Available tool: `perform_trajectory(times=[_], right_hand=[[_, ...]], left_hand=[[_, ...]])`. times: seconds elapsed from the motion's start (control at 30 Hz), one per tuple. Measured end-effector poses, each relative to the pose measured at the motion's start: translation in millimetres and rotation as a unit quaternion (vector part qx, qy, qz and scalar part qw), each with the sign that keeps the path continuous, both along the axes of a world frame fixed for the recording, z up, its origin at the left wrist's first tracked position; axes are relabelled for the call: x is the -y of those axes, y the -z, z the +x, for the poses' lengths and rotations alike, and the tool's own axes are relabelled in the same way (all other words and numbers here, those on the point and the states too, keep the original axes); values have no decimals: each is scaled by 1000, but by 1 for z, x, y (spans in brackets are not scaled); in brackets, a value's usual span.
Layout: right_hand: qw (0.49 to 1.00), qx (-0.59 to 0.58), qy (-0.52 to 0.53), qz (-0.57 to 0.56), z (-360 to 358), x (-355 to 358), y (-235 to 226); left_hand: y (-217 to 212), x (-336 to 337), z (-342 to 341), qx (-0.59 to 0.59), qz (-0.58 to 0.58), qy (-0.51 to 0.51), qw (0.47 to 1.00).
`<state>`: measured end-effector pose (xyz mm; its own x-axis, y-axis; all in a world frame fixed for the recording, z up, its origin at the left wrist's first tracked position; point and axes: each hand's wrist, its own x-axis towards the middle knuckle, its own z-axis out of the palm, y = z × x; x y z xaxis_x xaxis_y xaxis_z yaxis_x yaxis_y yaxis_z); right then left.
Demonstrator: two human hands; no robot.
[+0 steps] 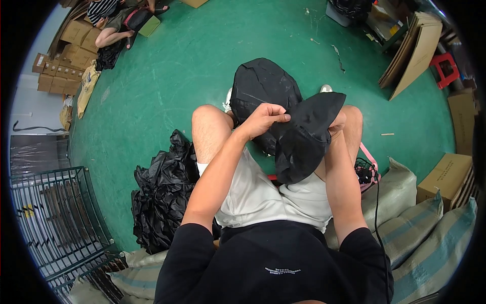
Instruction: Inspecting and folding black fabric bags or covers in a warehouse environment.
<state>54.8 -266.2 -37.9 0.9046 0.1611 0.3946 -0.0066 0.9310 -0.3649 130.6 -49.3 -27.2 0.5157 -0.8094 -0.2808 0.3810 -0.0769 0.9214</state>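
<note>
A black cloth piece shaped like a bucket hat (304, 134) is held up over my knees. My left hand (264, 120) pinches its left edge between thumb and fingers. At its right side my right hand (337, 124) grips the cloth, with most of the fingers hidden behind or inside the fabric. Just beyond, between my knees, is a larger rounded black fabric item (263, 86), partly covered by the held piece. Beside my left leg a crumpled heap of shiny black plastic or fabric (164, 190) lies on the floor.
Woven sacks (412, 225) lie close at my right, near a cardboard box (444, 175) and a black cord (377, 213). A dark metal rack (61, 218) stands at left. Flattened cardboard (412, 53) leans far right by a red stool (445, 70). Another person (114, 25) sits far left beside stacked cartons (66, 68).
</note>
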Motion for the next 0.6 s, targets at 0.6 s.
perform_trajectory(times=[0.6], right_hand=[[997, -46, 6, -60, 3, -10, -10]], left_hand=[[4, -6, 5, 68, -96, -24, 993]])
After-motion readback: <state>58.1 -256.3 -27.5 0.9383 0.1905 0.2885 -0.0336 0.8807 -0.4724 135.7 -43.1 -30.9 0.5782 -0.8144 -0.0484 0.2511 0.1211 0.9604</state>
